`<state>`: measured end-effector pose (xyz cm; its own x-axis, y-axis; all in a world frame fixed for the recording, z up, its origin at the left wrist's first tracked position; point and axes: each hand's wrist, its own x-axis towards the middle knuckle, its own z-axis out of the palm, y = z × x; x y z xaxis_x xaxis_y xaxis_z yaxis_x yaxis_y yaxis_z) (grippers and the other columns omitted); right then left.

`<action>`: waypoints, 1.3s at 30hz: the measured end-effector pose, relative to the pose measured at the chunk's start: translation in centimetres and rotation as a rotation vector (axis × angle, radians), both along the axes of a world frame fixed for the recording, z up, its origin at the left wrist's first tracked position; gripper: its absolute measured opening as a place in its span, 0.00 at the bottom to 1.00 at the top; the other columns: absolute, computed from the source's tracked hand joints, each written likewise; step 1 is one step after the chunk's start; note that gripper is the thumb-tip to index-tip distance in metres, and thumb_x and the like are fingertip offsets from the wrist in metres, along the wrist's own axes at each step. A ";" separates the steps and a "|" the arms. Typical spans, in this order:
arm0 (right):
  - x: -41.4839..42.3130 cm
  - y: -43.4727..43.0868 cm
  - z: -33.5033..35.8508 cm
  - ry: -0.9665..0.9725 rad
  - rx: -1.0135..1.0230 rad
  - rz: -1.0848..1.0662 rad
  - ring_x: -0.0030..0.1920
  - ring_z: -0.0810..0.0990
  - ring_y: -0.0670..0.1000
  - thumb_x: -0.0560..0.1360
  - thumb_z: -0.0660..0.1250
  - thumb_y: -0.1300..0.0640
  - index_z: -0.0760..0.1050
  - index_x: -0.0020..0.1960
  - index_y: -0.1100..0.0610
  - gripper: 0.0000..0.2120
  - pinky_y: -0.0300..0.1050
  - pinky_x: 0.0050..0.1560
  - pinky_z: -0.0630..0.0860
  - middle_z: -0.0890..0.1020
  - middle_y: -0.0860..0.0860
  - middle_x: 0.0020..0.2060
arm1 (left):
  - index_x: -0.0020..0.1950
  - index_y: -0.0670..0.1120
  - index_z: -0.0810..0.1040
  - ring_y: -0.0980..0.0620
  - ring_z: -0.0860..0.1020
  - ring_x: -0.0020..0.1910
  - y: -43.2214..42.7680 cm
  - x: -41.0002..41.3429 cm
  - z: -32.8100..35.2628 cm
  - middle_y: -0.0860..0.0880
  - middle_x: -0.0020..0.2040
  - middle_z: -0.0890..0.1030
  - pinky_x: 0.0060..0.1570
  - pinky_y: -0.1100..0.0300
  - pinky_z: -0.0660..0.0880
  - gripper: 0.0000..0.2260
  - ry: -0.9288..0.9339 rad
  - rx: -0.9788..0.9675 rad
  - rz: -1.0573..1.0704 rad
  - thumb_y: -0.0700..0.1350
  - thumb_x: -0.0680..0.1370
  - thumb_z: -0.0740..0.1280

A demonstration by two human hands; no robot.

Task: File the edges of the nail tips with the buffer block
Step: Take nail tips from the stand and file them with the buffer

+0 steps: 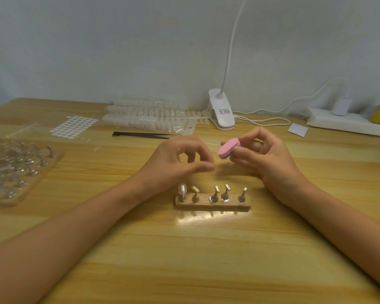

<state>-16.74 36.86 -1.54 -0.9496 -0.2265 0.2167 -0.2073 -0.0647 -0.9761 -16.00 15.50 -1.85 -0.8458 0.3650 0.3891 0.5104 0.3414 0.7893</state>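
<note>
Nearest my view, two bare forearms [75, 227] reach in over the glossy pale-wood table [184, 260]. Just past them sits a short raw-wood holder [213, 204] with five metal pegs, the leftmost capped by a smooth, pearly oval nail tip [182, 189]. The right hand [270, 159] grips the pink oval foam buffer block [228, 149], which is purple-backed and held in the air beyond the holder. The left hand [180, 159] hovers close beside it with thumb and forefinger pinched together — whether a clear tip sits between them I cannot tell. I judge the filing step is at hand. The next move calls for the gritty face to meet a thin plastic edge lightly, at a shallow angle.
</note>
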 end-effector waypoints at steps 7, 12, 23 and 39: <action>-0.2 0.1 -0.5 0.319 0.502 0.001 0.53 0.82 0.43 0.74 0.73 0.62 0.74 0.55 0.55 0.12 0.33 0.51 0.76 0.84 0.48 0.50 | 0.40 0.52 0.81 0.65 0.74 0.34 -0.6 -0.2 0.5 0.60 0.35 0.80 0.38 0.71 0.71 0.11 -0.264 0.224 0.135 0.57 0.65 0.71; -0.2 1.2 -0.5 0.492 0.841 -0.235 0.59 0.71 0.45 0.73 0.75 0.56 0.81 0.53 0.51 0.09 0.40 0.58 0.65 0.79 0.45 0.56 | 0.40 0.53 0.81 0.70 0.74 0.32 -1.2 -0.1 1.4 0.63 0.32 0.79 0.36 0.73 0.70 0.08 -0.336 0.144 0.071 0.56 0.68 0.70; 1.8 -1.9 1.4 0.737 0.754 -0.134 0.51 0.76 0.50 0.67 0.72 0.44 0.81 0.53 0.48 0.16 0.47 0.54 0.71 0.83 0.38 0.44 | 0.35 0.60 0.83 0.70 0.77 0.39 -0.6 0.0 1.6 0.62 0.36 0.82 0.45 0.61 0.66 0.06 -0.341 0.046 0.051 0.60 0.67 0.70; 2.2 -2.1 1.8 0.692 0.629 -0.167 0.51 0.77 0.46 0.67 0.69 0.41 0.79 0.50 0.43 0.13 0.56 0.53 0.73 0.80 0.32 0.43 | 0.35 0.57 0.83 0.68 0.78 0.41 0.2 1.1 2.7 0.57 0.37 0.82 0.47 0.63 0.66 0.08 -0.375 0.085 0.064 0.60 0.67 0.70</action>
<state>-14.52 34.75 0.30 -0.6867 -0.3664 0.6278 -0.7119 0.5139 -0.4787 -14.85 15.73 0.81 -0.9552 0.2863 0.0746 0.1603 0.2887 0.9439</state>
